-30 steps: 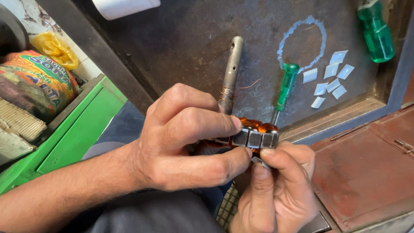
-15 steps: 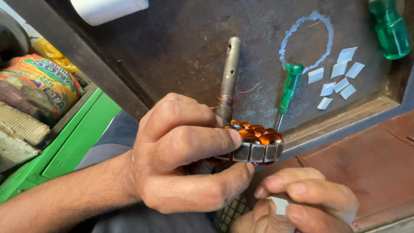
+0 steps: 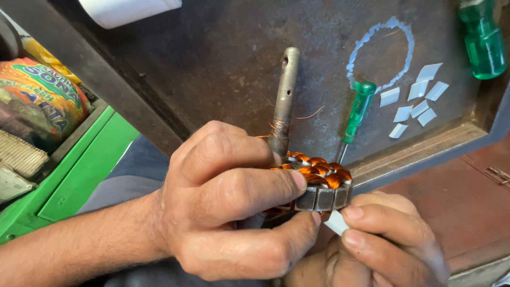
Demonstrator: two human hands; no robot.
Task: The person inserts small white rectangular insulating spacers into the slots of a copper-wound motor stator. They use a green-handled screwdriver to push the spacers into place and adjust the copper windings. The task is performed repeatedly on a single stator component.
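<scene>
Two hands work close together at the near edge of a dark metal tray (image 3: pixel 223 58). Half a second ago the right hand (image 3: pixel 382 244) sat lower with its fingers curled; now it has risen, thumb and forefinger pinching a small white paper slip (image 3: pixel 336 223) against the underside of the stator (image 3: pixel 319 186). The left hand (image 3: pixel 228 212) still wraps the copper-wound stator, fingers closed around its steel rim, with the grey shaft (image 3: pixel 284 95) pointing away over the tray. On the tray's right half lie a small green screwdriver (image 3: pixel 357 114), a cluster of white paper slips (image 3: pixel 417 101) and a chalk-like ring (image 3: pixel 380 50); a larger green handle (image 3: pixel 482 37) sits at the far right corner. Green bins (image 3: pixel 79 170) stand left.
</scene>
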